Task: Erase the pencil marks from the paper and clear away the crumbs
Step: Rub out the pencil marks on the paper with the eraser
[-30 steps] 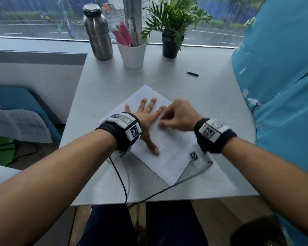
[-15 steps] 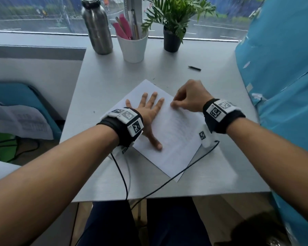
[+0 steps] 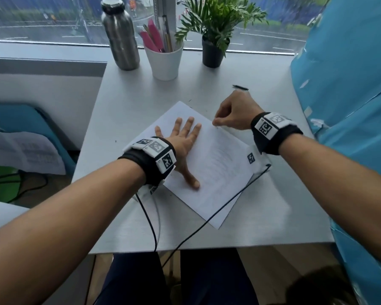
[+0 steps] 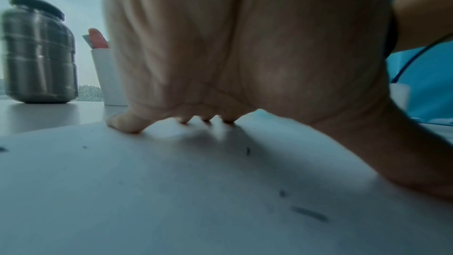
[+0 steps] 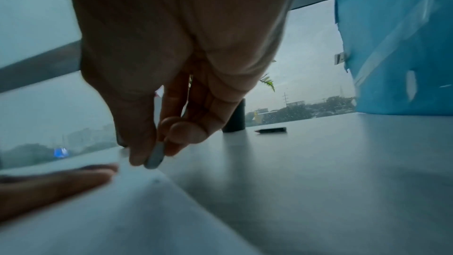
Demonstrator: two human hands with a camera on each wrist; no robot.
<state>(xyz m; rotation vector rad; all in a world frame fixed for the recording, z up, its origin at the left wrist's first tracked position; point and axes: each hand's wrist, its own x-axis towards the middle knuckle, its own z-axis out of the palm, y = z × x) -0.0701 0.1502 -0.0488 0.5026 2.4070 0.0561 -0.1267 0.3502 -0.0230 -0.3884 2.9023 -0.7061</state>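
A white sheet of paper (image 3: 216, 170) lies slanted on the grey table (image 3: 128, 111), with faint pencil lines on it. My left hand (image 3: 183, 137) lies flat on the sheet's left part, fingers spread, pressing it down; from the left wrist view the fingertips (image 4: 206, 120) touch the paper (image 4: 171, 191). My right hand (image 3: 216, 123) hovers at the sheet's far right edge and pinches a small grey eraser (image 5: 155, 155) between thumb and fingers, its tip at the paper's edge (image 5: 137, 197). Dark eraser crumbs (image 4: 310, 213) lie scattered on the sheet.
At the back stand a steel bottle (image 3: 120, 35), a white cup of pens (image 3: 164, 60) and a potted plant (image 3: 213, 51). A short black pencil (image 3: 240, 87) lies beyond my right hand. Blue fabric (image 3: 348, 89) borders the right. Cables (image 3: 207, 223) run off the front edge.
My right hand has moved with the eraser from beside the left fingers to the sheet's far right edge. The left hand stays flat on the paper.
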